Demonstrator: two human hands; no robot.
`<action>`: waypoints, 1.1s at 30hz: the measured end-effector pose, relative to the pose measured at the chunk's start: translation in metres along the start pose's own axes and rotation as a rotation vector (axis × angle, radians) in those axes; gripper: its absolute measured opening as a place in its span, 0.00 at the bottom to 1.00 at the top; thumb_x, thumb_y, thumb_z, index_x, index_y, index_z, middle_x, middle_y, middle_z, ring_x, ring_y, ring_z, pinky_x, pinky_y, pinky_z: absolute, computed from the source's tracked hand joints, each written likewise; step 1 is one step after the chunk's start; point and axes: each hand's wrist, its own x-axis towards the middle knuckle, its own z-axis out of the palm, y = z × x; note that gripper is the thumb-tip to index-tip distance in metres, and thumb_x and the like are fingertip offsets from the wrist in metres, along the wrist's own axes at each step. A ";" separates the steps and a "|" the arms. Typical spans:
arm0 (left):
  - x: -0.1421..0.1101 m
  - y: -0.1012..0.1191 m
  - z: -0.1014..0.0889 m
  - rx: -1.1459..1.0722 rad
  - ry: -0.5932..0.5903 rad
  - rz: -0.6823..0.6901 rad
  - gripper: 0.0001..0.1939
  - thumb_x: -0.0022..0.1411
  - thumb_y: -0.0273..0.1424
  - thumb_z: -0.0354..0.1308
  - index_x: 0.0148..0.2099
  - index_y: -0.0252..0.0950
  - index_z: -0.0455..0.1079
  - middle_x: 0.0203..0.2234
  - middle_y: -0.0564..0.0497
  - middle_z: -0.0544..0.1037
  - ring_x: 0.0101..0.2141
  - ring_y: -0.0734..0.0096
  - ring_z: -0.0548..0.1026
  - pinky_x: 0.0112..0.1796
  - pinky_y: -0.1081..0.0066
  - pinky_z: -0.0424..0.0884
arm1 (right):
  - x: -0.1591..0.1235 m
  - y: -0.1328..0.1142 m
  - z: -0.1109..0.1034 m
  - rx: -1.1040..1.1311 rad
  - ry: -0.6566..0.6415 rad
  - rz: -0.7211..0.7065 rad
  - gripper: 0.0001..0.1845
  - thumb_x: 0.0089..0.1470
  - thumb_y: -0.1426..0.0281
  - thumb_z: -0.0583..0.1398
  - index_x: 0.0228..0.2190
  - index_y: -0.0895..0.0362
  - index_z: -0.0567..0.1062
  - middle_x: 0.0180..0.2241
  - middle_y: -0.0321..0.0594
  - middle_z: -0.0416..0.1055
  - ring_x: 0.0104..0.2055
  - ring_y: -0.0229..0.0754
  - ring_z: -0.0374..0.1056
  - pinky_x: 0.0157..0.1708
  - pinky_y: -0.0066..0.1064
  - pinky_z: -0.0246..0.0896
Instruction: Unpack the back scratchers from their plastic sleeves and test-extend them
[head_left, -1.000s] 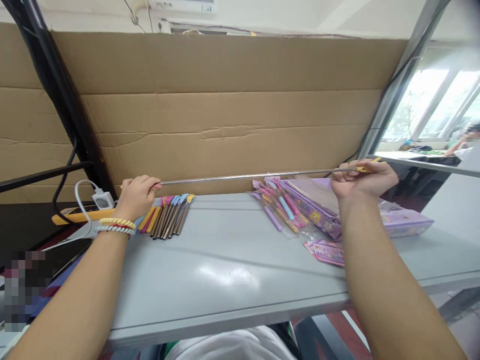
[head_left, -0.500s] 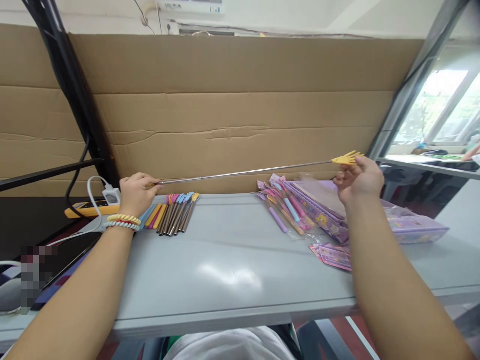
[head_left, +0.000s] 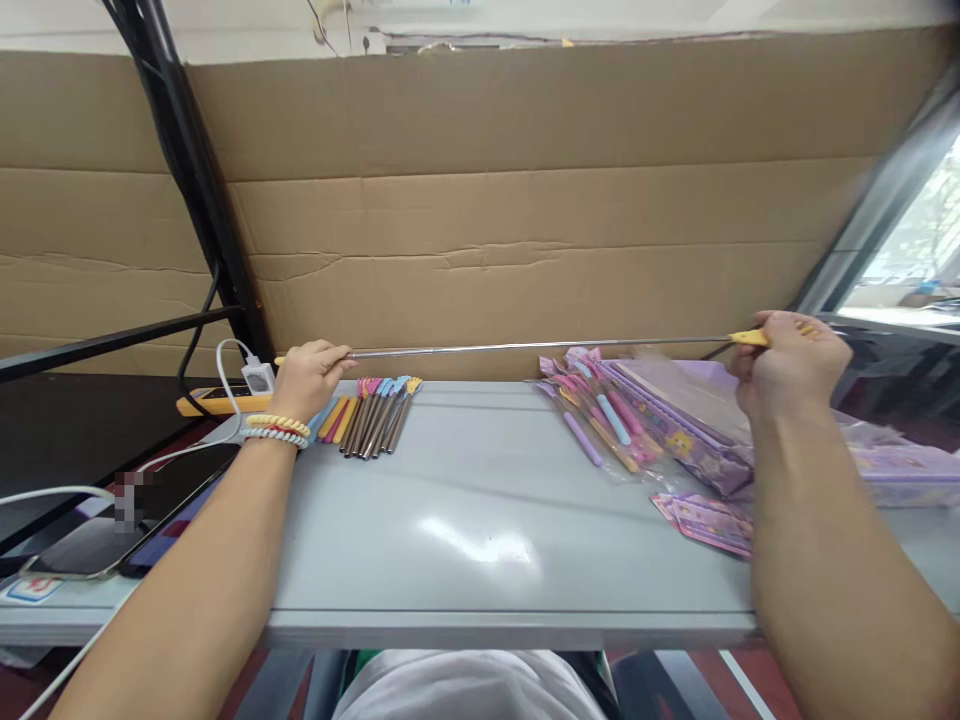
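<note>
Plenty of bare worktop mid-desk, so from the front edge at 6 o'clock you could slide straight in between the row of sticks at 10 and the bagged sticks at 2. At 12 the rod bars the way, strung from left hand to right hand, with cardboard behind. Left forearm blocks 9, right forearm blocks 3, tbh.

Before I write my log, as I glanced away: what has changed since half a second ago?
The right hand has moved rightward, taking the yellow end of the metal rod with it, and now closes over more of that end. Nothing was let go. The left hand still grips the rod near its other end; the row of sticks and the bagged sticks stay put, though the view has shifted.
</note>
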 end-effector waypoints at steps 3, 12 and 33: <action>0.004 0.030 -0.004 0.016 0.005 0.143 0.18 0.66 0.39 0.45 0.39 0.37 0.75 0.30 0.47 0.78 0.34 0.63 0.75 0.36 0.66 0.66 | -0.001 0.014 0.007 -0.083 0.005 -0.041 0.17 0.49 0.53 0.62 0.31 0.52 0.67 0.15 0.29 0.64 0.13 0.32 0.58 0.10 0.24 0.46; -0.009 0.160 -0.007 0.088 -0.190 0.336 0.22 0.71 0.39 0.36 0.39 0.34 0.69 0.30 0.46 0.78 0.27 0.65 0.75 0.24 0.68 0.57 | -0.044 0.092 0.091 -0.171 -0.318 -0.015 0.21 0.51 0.52 0.61 0.37 0.57 0.67 0.20 0.33 0.71 0.12 0.31 0.60 0.12 0.24 0.50; 0.014 0.050 -0.013 0.112 -0.019 0.169 0.19 0.67 0.37 0.39 0.35 0.40 0.70 0.32 0.47 0.78 0.38 0.60 0.72 0.42 0.59 0.58 | 0.026 0.011 -0.024 -0.149 0.592 -0.230 0.16 0.62 0.73 0.54 0.22 0.62 0.68 0.10 0.27 0.55 0.10 0.25 0.49 0.11 0.19 0.38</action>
